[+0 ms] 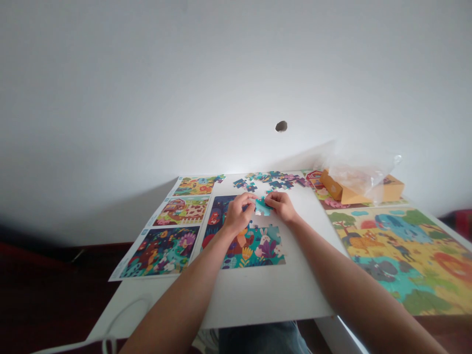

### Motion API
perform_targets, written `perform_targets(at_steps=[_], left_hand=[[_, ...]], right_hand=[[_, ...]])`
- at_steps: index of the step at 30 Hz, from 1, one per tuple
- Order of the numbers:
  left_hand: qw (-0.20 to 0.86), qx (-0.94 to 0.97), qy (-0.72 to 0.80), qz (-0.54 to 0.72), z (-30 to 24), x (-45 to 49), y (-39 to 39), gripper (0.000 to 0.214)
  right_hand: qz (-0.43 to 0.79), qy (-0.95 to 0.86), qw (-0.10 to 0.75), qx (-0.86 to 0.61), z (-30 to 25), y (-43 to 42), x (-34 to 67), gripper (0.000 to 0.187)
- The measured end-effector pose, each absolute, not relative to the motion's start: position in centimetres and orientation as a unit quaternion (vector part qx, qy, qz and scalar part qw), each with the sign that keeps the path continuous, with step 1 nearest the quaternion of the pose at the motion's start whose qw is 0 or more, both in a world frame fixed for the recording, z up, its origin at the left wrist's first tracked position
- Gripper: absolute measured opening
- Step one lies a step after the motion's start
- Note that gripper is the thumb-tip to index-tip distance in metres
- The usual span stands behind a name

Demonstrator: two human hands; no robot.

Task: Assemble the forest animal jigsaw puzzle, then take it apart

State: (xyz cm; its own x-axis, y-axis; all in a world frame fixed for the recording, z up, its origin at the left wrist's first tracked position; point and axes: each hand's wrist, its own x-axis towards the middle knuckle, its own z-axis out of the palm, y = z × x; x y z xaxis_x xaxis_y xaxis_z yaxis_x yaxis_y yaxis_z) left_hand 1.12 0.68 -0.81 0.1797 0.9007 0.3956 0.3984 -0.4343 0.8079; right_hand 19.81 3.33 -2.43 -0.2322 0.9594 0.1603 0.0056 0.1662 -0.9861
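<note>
Both my hands meet at a teal section of jigsaw pieces (262, 207) at the upper right of a partly assembled jigsaw puzzle (271, 248) on the white table. My right hand (282, 205) is closed, thumb and fingertips pinching the section's right side. At its left edge, my left hand (239, 212) has bent fingers, with index finger and thumb against the teal section. The assembled part shows a white rabbit, purple leaves and a dark blue night scene; my left hand and forearm cover some of it. A gap shows between the teal section and the rabbit part.
Loose jigsaw pieces (278, 181) lie along the wall side. A picture sheet (147, 227) with three scenes is on the left. To the right are a finished savanna puzzle (400, 250), an orange box (352, 193) and a clear plastic bag (363, 172).
</note>
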Motion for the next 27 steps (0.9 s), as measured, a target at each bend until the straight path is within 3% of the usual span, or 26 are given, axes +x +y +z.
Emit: perform_targets(at_steps=[18,27], left_hand=[[0.272,0.718,0.446,0.459,-1.04,1.08,0.78,0.021],[0.251,0.714,0.475,0.449,-1.07,1.10,0.95,0.018]], right_hand=[[0.502,-0.603,0.477,-0.395,-2.48,3.29,19.78,0.032],[0.447,-0.670,0.427,-0.411,-2.69,3.37,20.13,0.027]])
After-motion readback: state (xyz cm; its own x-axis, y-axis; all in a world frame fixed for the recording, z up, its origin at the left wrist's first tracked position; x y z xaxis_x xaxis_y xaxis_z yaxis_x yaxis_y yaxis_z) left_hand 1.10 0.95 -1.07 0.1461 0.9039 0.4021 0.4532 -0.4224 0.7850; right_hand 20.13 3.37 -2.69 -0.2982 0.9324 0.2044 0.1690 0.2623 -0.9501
